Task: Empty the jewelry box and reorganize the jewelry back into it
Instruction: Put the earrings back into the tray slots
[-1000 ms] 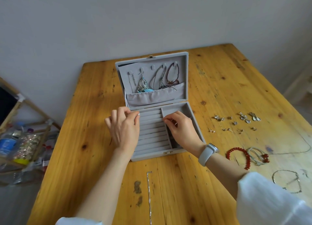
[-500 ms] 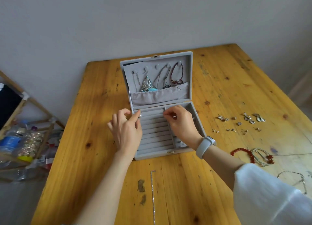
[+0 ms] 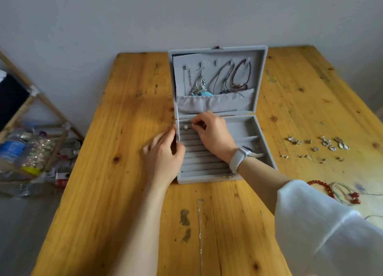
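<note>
Now | right hand (image 3: 211, 134) has moved to the back-left ring rows, pinching something tiny (can't tell what) beside a small stud (image 3: 186, 127) | left hand (image 3: 163, 157) grips jewelry box (image 3: 261, 72) wall | refilling has begun

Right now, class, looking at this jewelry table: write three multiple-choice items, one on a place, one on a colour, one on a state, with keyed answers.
1. Where does the red bead bracelet lie?
A in the box
B on the table right of the box
C on the floor

2. What colour is the jewelry box?
A grey
B black
C pink

3. The box lid is:
A shut
B open and upright
C detached

Answers: B, it rests on bare wood past the right sleeve; A, grey lining and shell; B, necklaces hang inside the raised lid.
</note>
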Demonstrator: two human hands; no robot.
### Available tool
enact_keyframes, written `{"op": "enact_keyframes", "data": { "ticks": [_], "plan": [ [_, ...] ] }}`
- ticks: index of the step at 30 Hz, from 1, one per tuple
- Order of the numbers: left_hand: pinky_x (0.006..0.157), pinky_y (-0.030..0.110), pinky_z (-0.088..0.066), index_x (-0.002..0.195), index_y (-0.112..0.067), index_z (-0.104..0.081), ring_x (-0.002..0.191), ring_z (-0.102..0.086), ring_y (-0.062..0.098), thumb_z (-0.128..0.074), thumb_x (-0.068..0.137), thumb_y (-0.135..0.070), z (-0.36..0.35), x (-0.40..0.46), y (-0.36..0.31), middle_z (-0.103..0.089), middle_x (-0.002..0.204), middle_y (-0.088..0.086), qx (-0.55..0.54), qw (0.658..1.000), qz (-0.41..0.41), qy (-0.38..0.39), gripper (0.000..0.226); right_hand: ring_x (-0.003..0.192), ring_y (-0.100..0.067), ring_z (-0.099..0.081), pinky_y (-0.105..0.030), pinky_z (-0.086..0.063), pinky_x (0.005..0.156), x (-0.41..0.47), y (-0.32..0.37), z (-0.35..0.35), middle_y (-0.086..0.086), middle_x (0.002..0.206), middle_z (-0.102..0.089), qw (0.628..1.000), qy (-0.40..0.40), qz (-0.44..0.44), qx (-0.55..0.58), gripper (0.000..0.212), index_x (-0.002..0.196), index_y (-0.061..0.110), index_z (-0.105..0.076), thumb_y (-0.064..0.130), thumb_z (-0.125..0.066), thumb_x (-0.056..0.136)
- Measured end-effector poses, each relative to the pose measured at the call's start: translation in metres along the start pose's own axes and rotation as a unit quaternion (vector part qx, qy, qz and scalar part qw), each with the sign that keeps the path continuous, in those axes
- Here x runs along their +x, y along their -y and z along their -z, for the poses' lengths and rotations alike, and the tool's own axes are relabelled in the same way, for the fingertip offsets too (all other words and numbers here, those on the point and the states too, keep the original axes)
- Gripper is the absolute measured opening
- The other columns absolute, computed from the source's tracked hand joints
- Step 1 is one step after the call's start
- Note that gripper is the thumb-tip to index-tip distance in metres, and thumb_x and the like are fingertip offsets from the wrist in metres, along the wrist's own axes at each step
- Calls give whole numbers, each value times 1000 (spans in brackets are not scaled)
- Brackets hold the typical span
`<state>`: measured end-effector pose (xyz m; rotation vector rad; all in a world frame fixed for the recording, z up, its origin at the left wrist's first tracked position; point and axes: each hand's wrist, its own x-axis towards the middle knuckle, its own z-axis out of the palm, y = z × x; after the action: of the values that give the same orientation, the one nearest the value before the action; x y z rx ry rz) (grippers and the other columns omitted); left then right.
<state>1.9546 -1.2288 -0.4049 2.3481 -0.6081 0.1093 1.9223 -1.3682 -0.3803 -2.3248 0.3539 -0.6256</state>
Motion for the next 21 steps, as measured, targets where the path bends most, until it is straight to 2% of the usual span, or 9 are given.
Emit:
{"op": "enact_keyframes", "data": {
  "ticks": [7,13,21],
  "plan": [
    [97,34,-26,124,-19,-58,118,-49,19,-35,78,-38,-2,-3,3,-62,121,4,-5,999,-31,-42,55,90,-34,-58,-38,-44,79,1,-1,-3,-18,97,-62,998,30,16,-58,10,91,-2,-63,1,-59,82],
    [99,36,-26,126,-18,-57,121,-47,20,-42,79,-30,2,-3,-1,-61,122,5,-7,999,-26,-30,51,98,-32,-57,-44,-48,83,0,-1,-4,-13,100,-64,996,37,14,-75,17,98,6,-70,7,-59,84],
    [98,38,-28,125,-17,-58,120,-49,20,-43,79,-30,4,-2,-1,-63,119,5,-4,1000,-25,-10,50,101,-34,-57,-41,-47,87,-6,5,-1,-17,105,-64,995,31,15,-94,29,110,2,-60,-1,-52,83]
  ]
}}
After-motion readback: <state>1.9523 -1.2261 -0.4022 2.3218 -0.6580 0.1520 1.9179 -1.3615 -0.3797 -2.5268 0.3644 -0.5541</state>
